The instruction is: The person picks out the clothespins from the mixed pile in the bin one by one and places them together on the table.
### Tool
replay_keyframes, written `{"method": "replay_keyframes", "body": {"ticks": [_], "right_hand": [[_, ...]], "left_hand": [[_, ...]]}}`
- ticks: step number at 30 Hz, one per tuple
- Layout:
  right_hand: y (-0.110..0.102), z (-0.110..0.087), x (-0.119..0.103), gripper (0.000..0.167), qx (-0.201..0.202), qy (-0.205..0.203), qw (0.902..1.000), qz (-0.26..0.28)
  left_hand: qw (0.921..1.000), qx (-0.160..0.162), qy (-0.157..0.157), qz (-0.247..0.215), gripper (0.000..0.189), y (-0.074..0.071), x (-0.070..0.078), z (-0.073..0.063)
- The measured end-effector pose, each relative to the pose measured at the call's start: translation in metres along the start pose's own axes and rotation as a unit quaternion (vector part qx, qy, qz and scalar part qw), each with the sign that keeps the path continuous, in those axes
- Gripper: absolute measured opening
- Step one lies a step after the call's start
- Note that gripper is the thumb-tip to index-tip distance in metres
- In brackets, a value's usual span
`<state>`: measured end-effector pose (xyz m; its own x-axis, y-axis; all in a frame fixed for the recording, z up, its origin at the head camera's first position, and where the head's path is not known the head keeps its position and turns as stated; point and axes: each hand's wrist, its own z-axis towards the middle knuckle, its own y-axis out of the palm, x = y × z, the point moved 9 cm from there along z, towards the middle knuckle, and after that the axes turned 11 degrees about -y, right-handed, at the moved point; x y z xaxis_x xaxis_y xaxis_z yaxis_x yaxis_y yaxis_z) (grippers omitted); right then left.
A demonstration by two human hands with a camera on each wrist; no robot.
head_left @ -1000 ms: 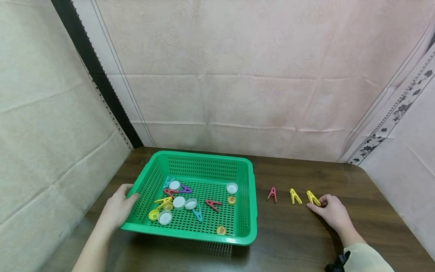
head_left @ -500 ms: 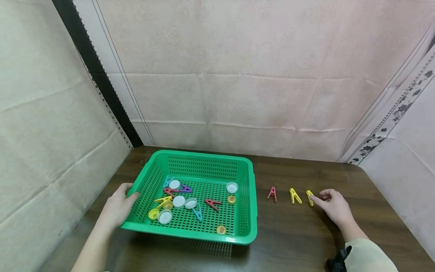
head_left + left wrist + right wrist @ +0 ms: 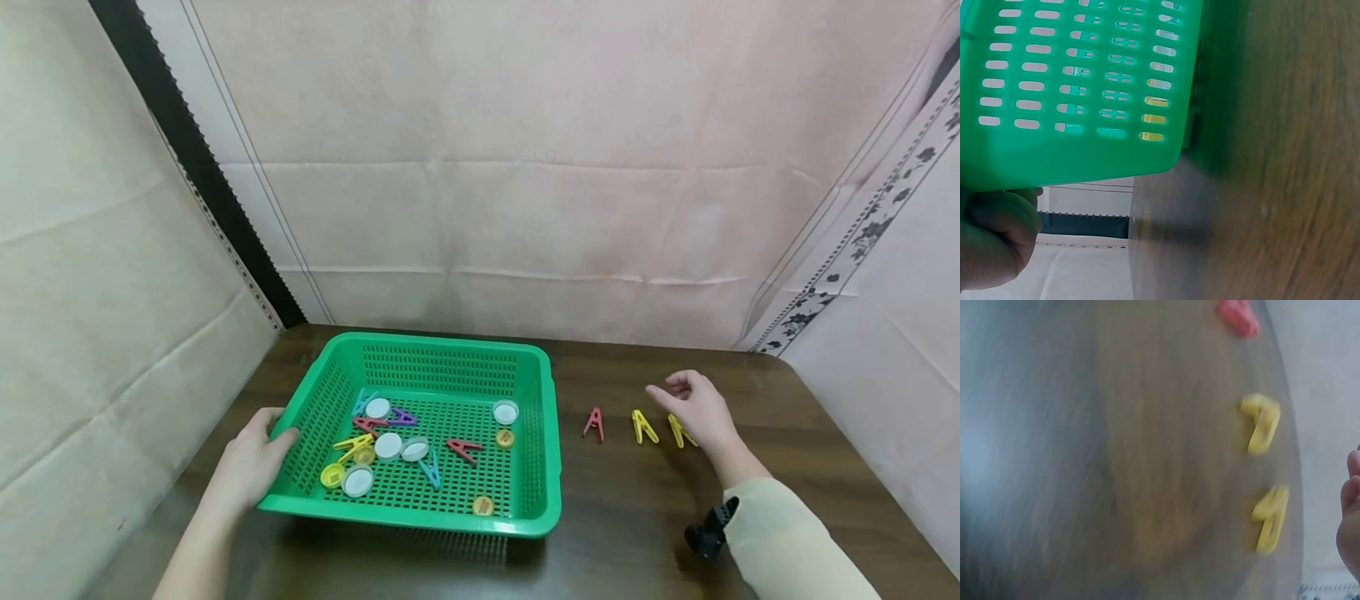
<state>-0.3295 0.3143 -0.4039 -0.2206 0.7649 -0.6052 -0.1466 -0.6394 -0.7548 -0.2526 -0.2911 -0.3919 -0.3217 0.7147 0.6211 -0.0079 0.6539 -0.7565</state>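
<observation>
My left hand (image 3: 251, 458) grips the left rim of a green plastic basket (image 3: 442, 340), thumb over the edge. In the left wrist view the curled fingers (image 3: 1007, 225) sit at the basket wall (image 3: 1072, 156). Out to the right, my right hand (image 3: 701, 412) hovers above the table with nothing in it, fingers loosely bent. Close by lie two yellow clothespins (image 3: 643, 427), the right one (image 3: 677, 427) partly covered by the hand. A red clothespin (image 3: 593, 423) rests to their left, forming a row with them. The right wrist view also shows both yellow clothespins (image 3: 1263, 425).
Inside the basket lie a red clothespin (image 3: 464, 448), a purple one (image 3: 403, 417), blue ones (image 3: 431, 471), white round caps (image 3: 387, 446) and yellow caps (image 3: 332, 476). The brown wooden table (image 3: 600, 517) ends at a cloth wall (image 3: 480, 208) behind.
My right hand has let go of the rightmost yellow clothespin, leaving it on the table, then risen and moved away toward the back left. My left hand still holds the basket.
</observation>
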Motion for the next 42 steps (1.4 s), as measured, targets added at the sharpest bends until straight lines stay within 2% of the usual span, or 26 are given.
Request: {"method": "replay_keyframes", "body": {"ticks": [9, 15, 24, 32, 35, 42], "right_hand": [[0.014, 0.023, -0.045, 0.066, -0.013, -0.025, 0.9990, 0.035], [0.019, 0.030, -0.060, 0.065, -0.019, -0.030, 0.9983, 0.047], [0.032, 0.039, -0.077, 0.072, -0.033, -0.017, 0.9948, 0.095], [0.050, 0.056, -0.113, 0.065, -0.030, -0.040, 0.9911, 0.123], [0.058, 0.060, -0.126, 0.065, -0.042, -0.046, 0.9893, 0.132], [0.068, 0.064, -0.143, 0.065, -0.052, -0.049, 0.9866, 0.146]], "left_hand": [[1.0000, -0.001, -0.001, 0.003, 0.058, 0.001, 0.002, -0.001], [1.0000, -0.002, 0.000, 0.003, 0.058, 0.001, 0.004, -0.003], [1.0000, -0.006, -0.007, 0.002, 0.059, 0.001, 0.002, -0.003], [0.9999, 0.004, 0.003, 0.009, 0.056, -0.001, 0.004, -0.002], [0.9999, 0.003, 0.003, 0.011, 0.058, -0.002, 0.003, -0.001], [0.9999, -0.001, -0.003, 0.012, 0.060, -0.001, 0.001, 0.001]]}}
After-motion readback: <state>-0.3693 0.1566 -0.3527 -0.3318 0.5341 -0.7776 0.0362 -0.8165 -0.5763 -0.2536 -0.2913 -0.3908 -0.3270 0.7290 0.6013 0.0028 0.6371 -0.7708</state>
